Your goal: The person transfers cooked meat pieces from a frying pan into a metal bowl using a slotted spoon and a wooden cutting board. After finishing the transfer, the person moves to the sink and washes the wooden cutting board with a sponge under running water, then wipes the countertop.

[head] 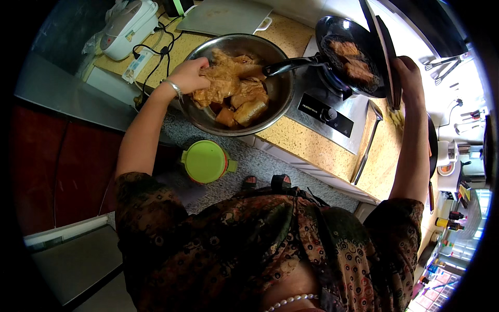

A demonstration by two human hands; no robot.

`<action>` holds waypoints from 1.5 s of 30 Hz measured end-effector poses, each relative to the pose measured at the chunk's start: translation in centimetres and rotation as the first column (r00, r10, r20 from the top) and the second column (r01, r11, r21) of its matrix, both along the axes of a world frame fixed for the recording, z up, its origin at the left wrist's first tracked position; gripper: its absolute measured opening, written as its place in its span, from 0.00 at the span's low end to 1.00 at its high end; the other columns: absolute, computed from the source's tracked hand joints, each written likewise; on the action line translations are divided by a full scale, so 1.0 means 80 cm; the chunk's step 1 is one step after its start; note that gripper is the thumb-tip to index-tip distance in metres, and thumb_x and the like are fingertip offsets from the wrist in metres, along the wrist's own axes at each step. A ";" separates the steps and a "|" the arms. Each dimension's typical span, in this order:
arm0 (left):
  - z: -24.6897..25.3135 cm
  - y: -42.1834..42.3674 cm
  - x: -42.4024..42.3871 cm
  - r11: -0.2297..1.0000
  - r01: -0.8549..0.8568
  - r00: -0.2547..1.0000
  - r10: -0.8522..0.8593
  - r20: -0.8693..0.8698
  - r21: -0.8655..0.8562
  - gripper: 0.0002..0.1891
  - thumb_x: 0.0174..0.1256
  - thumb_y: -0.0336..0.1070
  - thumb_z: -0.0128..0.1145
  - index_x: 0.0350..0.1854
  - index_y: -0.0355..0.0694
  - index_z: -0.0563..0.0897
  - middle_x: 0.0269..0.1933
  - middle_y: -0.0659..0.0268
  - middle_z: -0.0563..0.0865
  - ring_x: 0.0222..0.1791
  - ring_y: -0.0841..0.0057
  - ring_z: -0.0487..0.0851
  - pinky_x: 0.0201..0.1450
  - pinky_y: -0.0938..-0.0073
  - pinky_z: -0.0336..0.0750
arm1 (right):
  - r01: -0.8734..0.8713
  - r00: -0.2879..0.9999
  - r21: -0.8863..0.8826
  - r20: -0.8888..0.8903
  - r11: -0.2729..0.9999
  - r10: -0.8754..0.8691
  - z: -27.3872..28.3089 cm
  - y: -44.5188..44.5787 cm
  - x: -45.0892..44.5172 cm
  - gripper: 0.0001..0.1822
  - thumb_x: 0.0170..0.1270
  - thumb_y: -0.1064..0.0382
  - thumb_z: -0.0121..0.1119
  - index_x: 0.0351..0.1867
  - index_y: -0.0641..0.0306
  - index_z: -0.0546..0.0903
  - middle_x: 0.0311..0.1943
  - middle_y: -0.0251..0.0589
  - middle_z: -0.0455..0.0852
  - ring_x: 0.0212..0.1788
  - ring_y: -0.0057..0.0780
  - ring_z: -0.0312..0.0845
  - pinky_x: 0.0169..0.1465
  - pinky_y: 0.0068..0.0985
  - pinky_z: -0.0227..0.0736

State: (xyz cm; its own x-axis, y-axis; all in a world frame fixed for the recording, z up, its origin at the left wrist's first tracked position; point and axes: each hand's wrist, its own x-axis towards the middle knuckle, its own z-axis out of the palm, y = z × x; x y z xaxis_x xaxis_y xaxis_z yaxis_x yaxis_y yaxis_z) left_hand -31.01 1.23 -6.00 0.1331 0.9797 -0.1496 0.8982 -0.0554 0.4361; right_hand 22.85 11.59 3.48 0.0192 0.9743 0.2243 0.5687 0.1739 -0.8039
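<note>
My left hand (191,78), with a bangle at the wrist, grips a piece of browned, marinated meat (218,84) over a wide stainless steel bowl (286,103). More meat pieces (251,111) lie in the bowl. On the cooktop (308,89) to its right stands a black frying pan (327,27) holding meat pieces (353,64); the pan's handle (292,65) reaches over the bowl's rim. My right hand (409,80) holds a dark lid (384,54) on edge at the pan's right side. My right fingers are partly hidden by the lid.
A long-handled metal utensil (368,144) lies on the speckled counter (304,134) right of the cooktop. Behind the bowl is a flat board (226,17). A white rice cooker (130,29) and power strip (138,64) with cables are at the left. A green-lidded container (205,161) stands below.
</note>
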 end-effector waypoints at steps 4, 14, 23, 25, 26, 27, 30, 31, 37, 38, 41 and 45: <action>-0.017 0.000 -0.025 0.983 -0.078 0.909 0.139 0.394 -0.167 0.17 0.55 0.35 0.61 0.45 0.34 0.76 0.42 0.62 0.83 0.41 0.73 0.81 0.45 0.71 0.76 | -0.007 1.000 -0.019 0.004 1.000 0.007 0.001 -0.002 -0.001 0.16 0.65 0.59 0.57 0.45 0.72 0.83 0.33 0.39 0.85 0.34 0.22 0.78 0.42 0.21 0.72; -0.027 -0.016 -0.023 0.873 -0.129 0.205 0.487 0.849 -0.470 0.19 0.65 0.40 0.58 0.53 0.33 0.77 0.51 0.58 0.83 0.48 0.69 0.84 0.49 0.67 0.81 | 0.039 0.994 -0.055 -0.103 0.998 -0.045 0.002 -0.015 -0.003 0.16 0.66 0.59 0.57 0.45 0.72 0.82 0.32 0.40 0.85 0.32 0.23 0.78 0.40 0.21 0.73; 0.010 -0.013 -0.005 0.919 -0.041 -0.001 0.393 0.920 -0.392 0.20 0.68 0.40 0.56 0.56 0.31 0.76 0.53 0.57 0.83 0.52 0.66 0.83 0.55 0.64 0.79 | 0.052 0.967 -0.073 -0.244 0.996 -0.068 0.006 -0.015 -0.011 0.15 0.65 0.61 0.58 0.42 0.75 0.81 0.30 0.41 0.85 0.29 0.23 0.79 0.35 0.21 0.76; 0.026 -0.012 0.003 0.924 -0.034 0.006 0.381 0.924 -0.381 0.20 0.68 0.40 0.56 0.57 0.32 0.76 0.53 0.57 0.83 0.52 0.66 0.83 0.55 0.64 0.79 | 0.058 0.963 -0.084 -0.260 0.995 -0.078 0.001 -0.014 -0.011 0.15 0.65 0.61 0.58 0.42 0.75 0.81 0.29 0.40 0.84 0.28 0.22 0.78 0.34 0.20 0.75; 0.034 -0.012 0.012 0.928 -0.038 0.000 0.372 0.928 -0.371 0.20 0.68 0.40 0.56 0.57 0.32 0.76 0.53 0.57 0.83 0.52 0.66 0.83 0.55 0.63 0.79 | 0.060 0.960 -0.089 -0.267 0.994 -0.082 0.002 -0.014 -0.011 0.14 0.65 0.61 0.58 0.41 0.75 0.81 0.28 0.40 0.84 0.27 0.21 0.78 0.33 0.20 0.74; 0.042 -0.014 0.015 0.931 -0.052 0.000 0.363 0.932 -0.362 0.20 0.68 0.40 0.56 0.57 0.33 0.76 0.53 0.57 0.83 0.51 0.66 0.83 0.54 0.63 0.79 | 0.058 0.963 -0.076 -0.258 0.995 -0.075 0.001 -0.013 -0.009 0.14 0.65 0.61 0.58 0.41 0.75 0.81 0.28 0.39 0.84 0.27 0.21 0.78 0.32 0.19 0.74; 0.028 -0.001 0.014 0.911 -0.097 -0.009 0.402 0.916 -0.401 0.20 0.67 0.41 0.58 0.55 0.34 0.76 0.53 0.57 0.83 0.50 0.66 0.84 0.51 0.63 0.81 | 0.021 0.952 -0.068 -0.303 0.997 -0.041 0.001 -0.023 -0.010 0.14 0.65 0.61 0.58 0.41 0.75 0.81 0.28 0.39 0.83 0.26 0.21 0.77 0.32 0.18 0.72; 0.025 0.003 0.021 0.906 -0.102 0.009 0.415 0.910 -0.412 0.20 0.66 0.41 0.58 0.55 0.35 0.77 0.53 0.57 0.83 0.50 0.66 0.84 0.50 0.63 0.81 | 0.042 0.963 -0.084 -0.260 0.996 -0.063 0.001 -0.020 -0.003 0.14 0.65 0.61 0.58 0.41 0.75 0.81 0.28 0.40 0.84 0.26 0.22 0.77 0.32 0.19 0.73; -0.056 0.042 0.034 0.895 -0.364 0.417 0.404 0.814 -0.258 0.20 0.59 0.40 0.61 0.50 0.34 0.77 0.47 0.60 0.82 0.47 0.71 0.79 0.52 0.71 0.74 | 0.042 0.979 -0.101 -0.197 0.994 -0.061 0.005 -0.026 -0.028 0.14 0.64 0.62 0.56 0.41 0.75 0.81 0.30 0.43 0.85 0.28 0.24 0.79 0.34 0.20 0.76; -0.058 0.047 0.034 0.918 -0.320 0.506 0.374 0.778 -0.233 0.21 0.61 0.40 0.60 0.53 0.34 0.76 0.49 0.60 0.81 0.49 0.72 0.79 0.53 0.71 0.73 | 0.046 0.982 -0.105 -0.178 0.993 -0.064 0.005 -0.026 -0.028 0.14 0.64 0.62 0.56 0.42 0.75 0.81 0.31 0.44 0.85 0.28 0.24 0.79 0.35 0.20 0.76; -0.071 0.066 0.036 0.977 -0.175 0.716 0.210 0.665 -0.120 0.22 0.62 0.41 0.58 0.56 0.35 0.74 0.51 0.61 0.81 0.50 0.73 0.78 0.55 0.72 0.72 | 0.043 0.987 -0.118 -0.148 0.992 -0.061 0.007 -0.030 -0.026 0.14 0.65 0.62 0.55 0.42 0.75 0.81 0.31 0.43 0.85 0.29 0.24 0.80 0.36 0.21 0.76; -0.090 0.092 0.046 0.996 0.008 0.954 -0.035 0.297 0.090 0.21 0.62 0.43 0.58 0.55 0.41 0.76 0.53 0.57 0.80 0.53 0.67 0.77 0.56 0.69 0.72 | 0.034 0.989 -0.118 -0.142 0.992 -0.051 0.009 -0.033 -0.026 0.14 0.65 0.62 0.55 0.43 0.75 0.81 0.32 0.42 0.85 0.31 0.24 0.80 0.38 0.21 0.76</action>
